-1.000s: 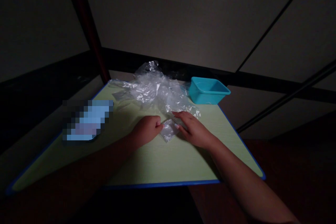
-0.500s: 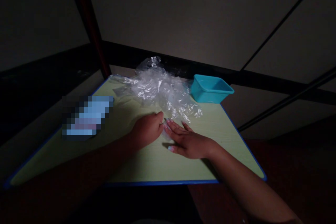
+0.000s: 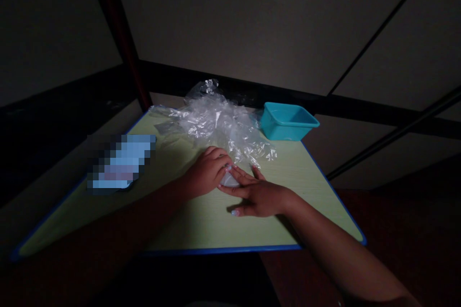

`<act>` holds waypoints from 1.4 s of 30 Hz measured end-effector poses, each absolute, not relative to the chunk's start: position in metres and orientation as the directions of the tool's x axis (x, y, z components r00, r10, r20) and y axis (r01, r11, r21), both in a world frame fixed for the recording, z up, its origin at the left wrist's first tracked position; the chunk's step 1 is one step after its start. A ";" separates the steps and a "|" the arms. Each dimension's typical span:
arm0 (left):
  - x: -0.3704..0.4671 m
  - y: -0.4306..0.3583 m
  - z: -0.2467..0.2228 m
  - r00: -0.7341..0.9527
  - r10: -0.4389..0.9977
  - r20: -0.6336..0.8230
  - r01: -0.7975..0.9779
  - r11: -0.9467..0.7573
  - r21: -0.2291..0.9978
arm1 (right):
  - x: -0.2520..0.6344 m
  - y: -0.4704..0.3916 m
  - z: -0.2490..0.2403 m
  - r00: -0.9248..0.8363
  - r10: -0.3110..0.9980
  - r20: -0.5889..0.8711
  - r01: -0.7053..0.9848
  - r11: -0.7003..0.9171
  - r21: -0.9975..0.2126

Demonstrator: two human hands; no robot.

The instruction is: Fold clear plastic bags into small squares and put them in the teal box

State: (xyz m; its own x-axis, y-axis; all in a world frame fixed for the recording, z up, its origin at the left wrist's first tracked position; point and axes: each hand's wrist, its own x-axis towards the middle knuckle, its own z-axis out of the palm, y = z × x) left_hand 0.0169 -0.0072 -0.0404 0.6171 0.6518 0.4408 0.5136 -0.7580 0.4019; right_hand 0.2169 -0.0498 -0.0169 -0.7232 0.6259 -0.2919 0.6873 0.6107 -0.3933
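Observation:
A small, flat piece of folded clear plastic bag (image 3: 229,181) lies on the table between my two hands. My left hand (image 3: 207,172) is closed, its curled fingertips pinching the upper left edge of that plastic. From the other side my right hand (image 3: 257,195) rests flat with its fingers spread, the fingertips pressing on the plastic. Just beyond both hands spreads a loose heap of crumpled clear plastic bags (image 3: 216,117).
A turquoise plastic basket (image 3: 283,130) stands at the back right corner of the pale green table (image 3: 216,230) with blue edging. At the left edge lies a blurred-out phone-like device (image 3: 124,160). Dark panels (image 3: 252,24) rise behind the table.
My left hand has turned from a fist with the thumb uppermost to knuckles up, fingers over the plastic. My right hand stays nearly in place, its fingers a little more spread. More of the plastic shows.

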 end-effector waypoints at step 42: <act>0.002 0.004 -0.054 0.680 0.687 0.256 0.695 -0.715 0.071 | 0.218 -0.031 -0.023 -0.592 0.756 0.280 0.690 0.655 -0.307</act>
State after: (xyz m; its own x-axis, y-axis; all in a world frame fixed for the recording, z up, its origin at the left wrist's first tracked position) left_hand 0.0018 0.0037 -0.0543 0.6803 0.6866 0.2565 0.6951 -0.7153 0.0712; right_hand 0.2183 -0.0310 -0.0233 -0.5923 0.7557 0.2796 0.6904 0.6549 -0.3075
